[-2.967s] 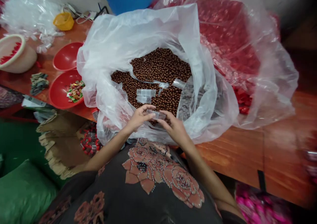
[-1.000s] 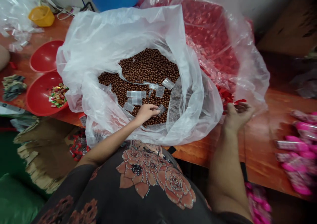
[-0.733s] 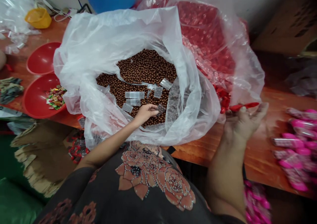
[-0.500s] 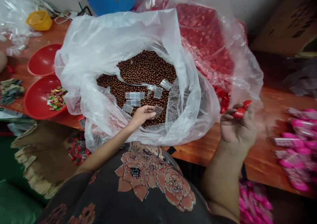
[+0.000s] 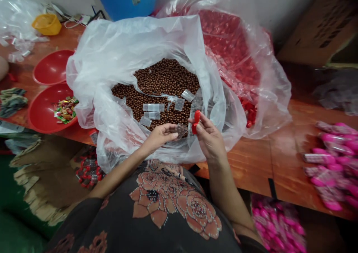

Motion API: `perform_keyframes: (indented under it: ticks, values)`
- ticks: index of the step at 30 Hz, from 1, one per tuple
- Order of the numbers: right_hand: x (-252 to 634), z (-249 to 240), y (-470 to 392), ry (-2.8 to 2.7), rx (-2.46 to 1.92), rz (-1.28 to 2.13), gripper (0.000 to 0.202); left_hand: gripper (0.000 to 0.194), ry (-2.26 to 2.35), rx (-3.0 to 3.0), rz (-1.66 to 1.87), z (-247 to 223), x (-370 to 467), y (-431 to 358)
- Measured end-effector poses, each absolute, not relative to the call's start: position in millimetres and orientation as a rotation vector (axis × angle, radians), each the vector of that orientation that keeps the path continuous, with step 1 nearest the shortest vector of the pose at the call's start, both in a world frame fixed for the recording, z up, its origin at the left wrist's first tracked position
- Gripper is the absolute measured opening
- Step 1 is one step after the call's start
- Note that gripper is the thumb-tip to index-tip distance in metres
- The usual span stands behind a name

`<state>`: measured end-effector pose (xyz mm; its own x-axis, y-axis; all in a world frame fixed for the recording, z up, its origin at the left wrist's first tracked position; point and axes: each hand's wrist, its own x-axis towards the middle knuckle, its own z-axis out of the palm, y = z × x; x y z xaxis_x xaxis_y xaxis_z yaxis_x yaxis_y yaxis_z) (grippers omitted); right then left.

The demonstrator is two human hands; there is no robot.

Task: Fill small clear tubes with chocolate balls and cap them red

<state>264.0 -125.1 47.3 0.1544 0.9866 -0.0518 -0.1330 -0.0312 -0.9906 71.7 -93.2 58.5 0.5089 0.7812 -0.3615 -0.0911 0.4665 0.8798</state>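
Note:
Between the thumb and fingers of my left hand (image 5: pixel 160 137) is a small clear plastic tube (image 5: pixel 182 130), held over the open white plastic bag (image 5: pixel 112 40). Small round brown balls (image 5: pixel 165 76) fill the bag, and several more clear tubes (image 5: pixel 153 107) lie on top of them. My right hand (image 5: pixel 211 139) pinches a red plastic cap (image 5: pixel 196 122) with its lid flipped up. The cap is close to the tube on its right side, apart from it. Both hands are above the near edge of the bag.
A clear bag of red caps (image 5: pixel 232 44) stands behind on the right. Pink-capped tubes (image 5: pixel 332 163) lie at the table's right. Two red bowls stand left, the nearer red bowl (image 5: pixel 41 111) holding wrapped sweets. A blue tub (image 5: pixel 125 3) and a cardboard box (image 5: pixel 307 29) stand behind.
My right hand has come left from the bag of red caps, bringing the red cap beside the tube. My left hand stays nearly in place, the tube still in its fingers.

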Motion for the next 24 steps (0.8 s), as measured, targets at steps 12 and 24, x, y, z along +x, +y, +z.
perform_keyframes:
  ticks: [12,24]
  values:
    - [256,54,-138,-1.259,-1.35,1.038,0.031,0.033,0.931,1.127,0.689,52,74,-110]
    - [246,59,-149,-1.684,-1.396,0.562,0.041,0.028,1.028,1.151,0.806,55,78,-116]
